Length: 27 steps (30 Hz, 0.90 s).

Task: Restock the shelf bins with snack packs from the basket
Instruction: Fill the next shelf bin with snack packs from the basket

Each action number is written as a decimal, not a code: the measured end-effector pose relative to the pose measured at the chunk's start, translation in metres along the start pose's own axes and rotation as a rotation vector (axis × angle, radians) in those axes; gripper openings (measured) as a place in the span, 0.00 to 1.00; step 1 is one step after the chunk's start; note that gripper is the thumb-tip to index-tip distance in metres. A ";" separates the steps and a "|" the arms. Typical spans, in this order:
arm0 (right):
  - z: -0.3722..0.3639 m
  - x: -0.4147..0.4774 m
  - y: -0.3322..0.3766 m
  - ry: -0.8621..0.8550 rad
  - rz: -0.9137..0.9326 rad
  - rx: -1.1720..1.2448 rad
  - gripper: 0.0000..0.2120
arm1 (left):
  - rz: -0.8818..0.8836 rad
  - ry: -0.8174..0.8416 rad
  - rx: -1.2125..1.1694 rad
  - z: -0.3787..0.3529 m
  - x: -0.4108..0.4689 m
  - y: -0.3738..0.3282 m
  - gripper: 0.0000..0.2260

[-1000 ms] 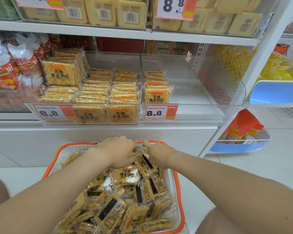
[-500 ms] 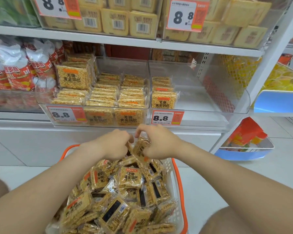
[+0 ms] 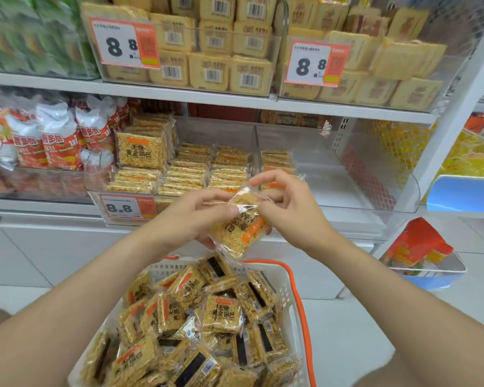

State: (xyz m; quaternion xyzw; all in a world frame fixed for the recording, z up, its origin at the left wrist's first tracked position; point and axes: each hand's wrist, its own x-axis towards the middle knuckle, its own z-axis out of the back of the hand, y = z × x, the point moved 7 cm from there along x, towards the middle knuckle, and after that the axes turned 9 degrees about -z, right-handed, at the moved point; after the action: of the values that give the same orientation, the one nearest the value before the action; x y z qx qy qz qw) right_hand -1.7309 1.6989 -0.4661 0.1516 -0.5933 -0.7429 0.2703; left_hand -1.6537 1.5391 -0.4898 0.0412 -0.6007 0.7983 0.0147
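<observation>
Left hand [image 3: 196, 216] and right hand [image 3: 288, 210] both grip 1 snack pack [image 3: 239, 230], held in the air between them. My left fingers curl under the pack's left edge, with the thumb lying across its top. My right thumb and fingertips pinch the clear wrapper at the upper right corner. The pack is tilted, printed face toward me, with an orange stripe along its lower right edge.

Position of the pack: above the far end of the basket [image 3: 301, 303], touching nothing in it, and in front of the middle shelf's 2 clear bins.

Basket: white mesh walls, orange rim. It holds a loose heap of the same packs [image 3: 221, 314], some face up, some showing a black label.

Left bin [image 3: 215, 129]: flat stacks of these packs [image 3: 185, 169] in rows, plus an upright stack at the back left. An 8.8 price tag [image 3: 126, 206] is fixed to its front wall.

Right bin [image 3: 375, 191]: 1 short stack [image 3: 277, 159] at its left wall, partly hidden behind my right hand.

Upper shelf: bins of pale yellow packs [image 3: 215, 54] with barcodes, and 2 price tags [image 3: 125, 43] reading 8.8.

Left of the clear bins: red-and-silver bags [image 3: 53, 138]. Far right: blue-fronted trays [image 3: 458, 194].
</observation>
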 end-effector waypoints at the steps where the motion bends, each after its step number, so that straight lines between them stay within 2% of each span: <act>1: 0.001 0.001 0.002 -0.016 0.016 -0.002 0.12 | 0.014 0.024 -0.020 -0.004 -0.001 0.000 0.12; 4: 0.007 0.003 0.001 -0.131 0.019 0.038 0.14 | 0.003 -0.068 -0.128 -0.005 0.002 0.000 0.12; 9: 0.000 0.016 -0.006 -0.149 -0.035 0.002 0.16 | -0.038 -0.349 -0.592 0.013 0.011 0.012 0.23; 11: -0.002 0.020 -0.007 -0.169 -0.029 -0.009 0.13 | -0.047 -0.357 -0.675 0.017 0.013 0.013 0.26; 14: -0.001 0.027 -0.002 -0.219 0.006 -0.043 0.12 | -0.047 -0.340 -0.657 0.018 0.011 0.008 0.21; 16: -0.001 0.033 0.000 -0.246 0.017 -0.061 0.12 | -0.047 -0.416 -0.555 0.027 0.007 0.006 0.18; 20: -0.014 0.047 0.005 -0.242 0.046 -0.111 0.12 | -0.005 -0.598 -0.097 0.063 -0.002 0.007 0.21; 23: -0.031 0.059 0.016 -0.229 0.085 -0.124 0.10 | 0.003 -0.619 0.293 0.087 -0.007 -0.003 0.23; 27: -0.060 0.075 0.024 -0.206 0.136 -0.148 0.11 | 0.065 -0.586 0.506 0.115 -0.006 -0.003 0.32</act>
State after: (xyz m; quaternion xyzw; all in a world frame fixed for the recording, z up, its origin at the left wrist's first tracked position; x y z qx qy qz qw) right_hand -1.7532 1.6032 -0.4506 0.0135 -0.5705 -0.7761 0.2683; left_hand -1.6419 1.4297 -0.4555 0.2509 -0.3645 0.8756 -0.1937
